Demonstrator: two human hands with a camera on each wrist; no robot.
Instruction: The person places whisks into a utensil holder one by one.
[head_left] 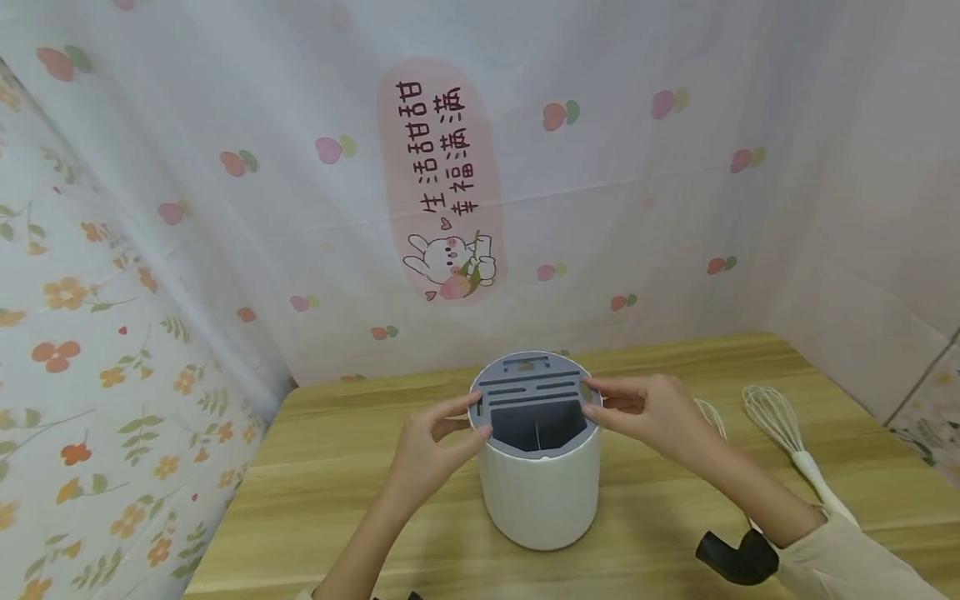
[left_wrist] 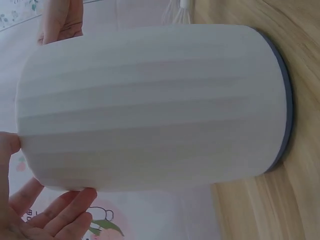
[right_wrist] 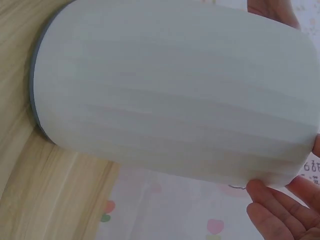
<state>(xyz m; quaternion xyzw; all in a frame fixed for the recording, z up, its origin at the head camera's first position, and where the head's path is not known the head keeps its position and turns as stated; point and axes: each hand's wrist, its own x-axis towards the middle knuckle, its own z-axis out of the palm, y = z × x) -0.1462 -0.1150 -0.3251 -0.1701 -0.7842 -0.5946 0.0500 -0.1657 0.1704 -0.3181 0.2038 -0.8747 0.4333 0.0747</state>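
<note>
A white ribbed utensil holder (head_left: 538,500) stands upright on the wooden table. Its grey slotted lid (head_left: 517,392) sits level at the rim, with narrow slots and a larger divided opening at the near side. My left hand (head_left: 435,442) holds the left edge of the top, thumb nearer me and forefinger farther back. On the opposite edge my right hand (head_left: 648,410) does the same. Along the ribbed wall, the left wrist view shows my left fingers (left_wrist: 70,212) against the upper side. My right fingers (right_wrist: 280,210) touch it likewise in the right wrist view.
A whisk (head_left: 787,442) with a white handle lies at the right of the table (head_left: 337,467). Beside my right forearm is a black curved object (head_left: 738,558), with another wire loop (head_left: 711,415) partly behind the arm. Printed curtains (head_left: 600,208) hang behind.
</note>
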